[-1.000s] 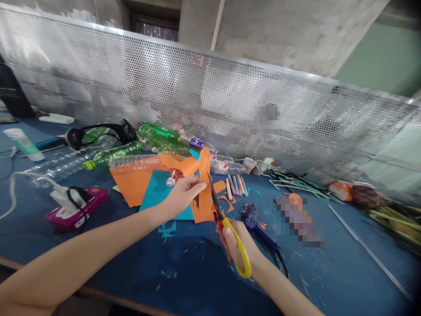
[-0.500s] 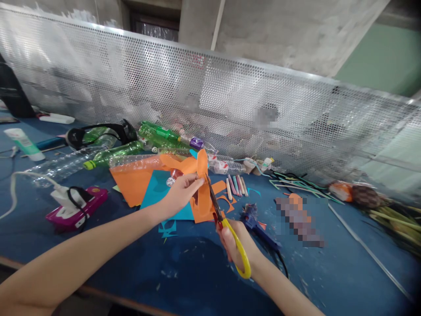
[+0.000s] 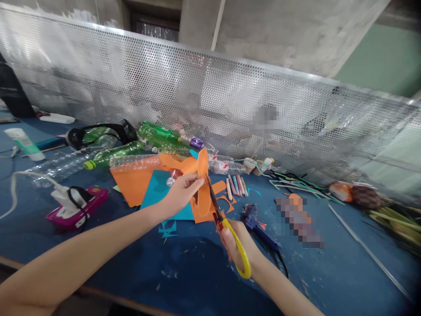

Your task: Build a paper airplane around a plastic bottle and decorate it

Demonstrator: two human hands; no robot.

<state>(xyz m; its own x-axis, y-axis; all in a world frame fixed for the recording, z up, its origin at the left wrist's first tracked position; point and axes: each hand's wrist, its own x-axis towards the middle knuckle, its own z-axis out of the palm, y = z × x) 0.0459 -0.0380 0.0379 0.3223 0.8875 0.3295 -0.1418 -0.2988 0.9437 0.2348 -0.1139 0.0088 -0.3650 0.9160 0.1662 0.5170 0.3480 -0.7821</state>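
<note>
My left hand (image 3: pixel 182 194) pinches an orange paper cut-out (image 3: pixel 203 199) with long rounded lobes, held upright above the table. In my right hand (image 3: pixel 237 248) is a pair of scissors (image 3: pixel 241 254) with yellow handles; its blades point up and lie against the right edge of the cut-out near my left fingertips. Whether the blades are apart is hard to make out. Below my left hand lie a blue paper sheet (image 3: pixel 153 193) and an orange sheet (image 3: pixel 126 184). Orange paper scraps (image 3: pixel 226 204) and blue scraps (image 3: pixel 168 229) are scattered around.
Green plastic bottles (image 3: pixel 115 153) and clear ones lie along the back, before a perforated metal panel (image 3: pixel 158 79). A blue glue gun (image 3: pixel 261 230) and several chalk-like sticks (image 3: pixel 237 186) are at the right. A magenta power strip (image 3: pixel 77 210) with a plugged-in cable stands left.
The orange cut-out has turned slightly in my left hand, so its lower lobe faces me more fully. Both hands and the scissors stay almost in place.
</note>
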